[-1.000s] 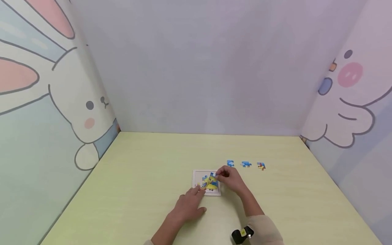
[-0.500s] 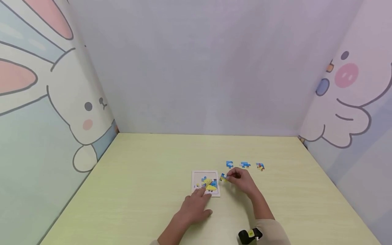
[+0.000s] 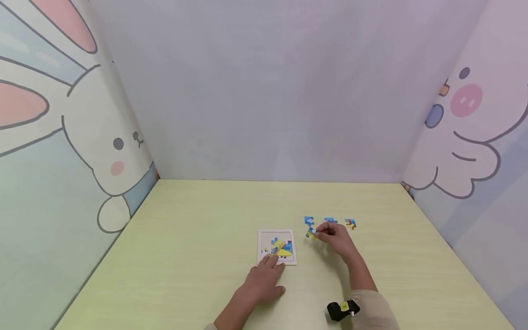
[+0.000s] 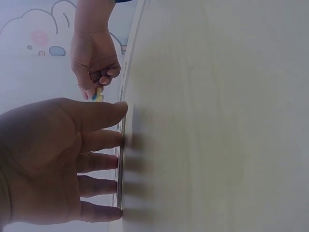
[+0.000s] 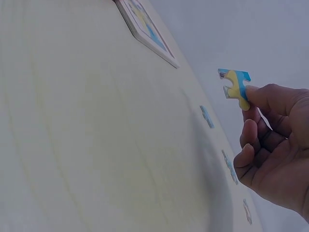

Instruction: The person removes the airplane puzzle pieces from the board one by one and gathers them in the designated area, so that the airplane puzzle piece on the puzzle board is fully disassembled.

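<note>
My right hand (image 3: 337,238) pinches a blue-and-yellow jigsaw piece (image 5: 236,87) between thumb and finger. In the head view that piece is held to the right of the puzzle board and above the table. The white-framed puzzle board (image 3: 277,233) carries several joined pieces that form part of a yellow and blue picture. My left hand (image 3: 264,282) rests with straight, spread fingers on the board's near edge. In the left wrist view, its fingertips (image 4: 116,212) touch the table side of the frame.
Three loose jigsaw pieces lie in a row behind my right hand: a blue one (image 3: 309,221), another blue one (image 3: 330,220) partly covered by the hand, and a blue, red and yellow one (image 3: 350,223). Printed walls stand around the pale yellow table (image 3: 198,220).
My right hand has moved from over the board's right side rightward and away from it, carrying the piece. My left hand has stayed on the board's near edge with little shift.
</note>
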`<state>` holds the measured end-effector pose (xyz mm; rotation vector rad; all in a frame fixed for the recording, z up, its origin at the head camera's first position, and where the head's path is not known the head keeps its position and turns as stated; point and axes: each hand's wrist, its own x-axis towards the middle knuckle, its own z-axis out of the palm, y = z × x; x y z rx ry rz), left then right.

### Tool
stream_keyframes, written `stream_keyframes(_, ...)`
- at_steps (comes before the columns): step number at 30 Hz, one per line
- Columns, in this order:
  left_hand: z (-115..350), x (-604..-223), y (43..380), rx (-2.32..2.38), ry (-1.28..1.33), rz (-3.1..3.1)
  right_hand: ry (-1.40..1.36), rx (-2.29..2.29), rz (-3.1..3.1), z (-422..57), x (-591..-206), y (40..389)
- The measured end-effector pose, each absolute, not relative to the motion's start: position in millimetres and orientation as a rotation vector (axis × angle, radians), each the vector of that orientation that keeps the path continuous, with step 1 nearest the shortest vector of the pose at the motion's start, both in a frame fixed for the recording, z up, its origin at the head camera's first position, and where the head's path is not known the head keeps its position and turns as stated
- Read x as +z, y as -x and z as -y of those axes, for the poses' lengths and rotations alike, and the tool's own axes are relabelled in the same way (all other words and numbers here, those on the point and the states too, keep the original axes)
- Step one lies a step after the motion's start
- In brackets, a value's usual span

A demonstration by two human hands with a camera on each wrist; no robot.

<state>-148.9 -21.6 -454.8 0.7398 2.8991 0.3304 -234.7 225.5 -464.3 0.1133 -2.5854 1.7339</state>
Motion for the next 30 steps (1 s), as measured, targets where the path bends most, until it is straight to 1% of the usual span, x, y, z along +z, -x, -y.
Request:
stream_keyframes(11, 21.4, -461.1, 149.4, 0.319, -0.782, -2.921, -0.108, 1.698, 2.643, -238.9, -471.1, 247.3)
stream_keyframes(30, 25.9, -463.3, 152.9, 0.372, -0.835, -2.881, -0.103, 1.437, 2.824, -235.5, -479.8, 261.0)
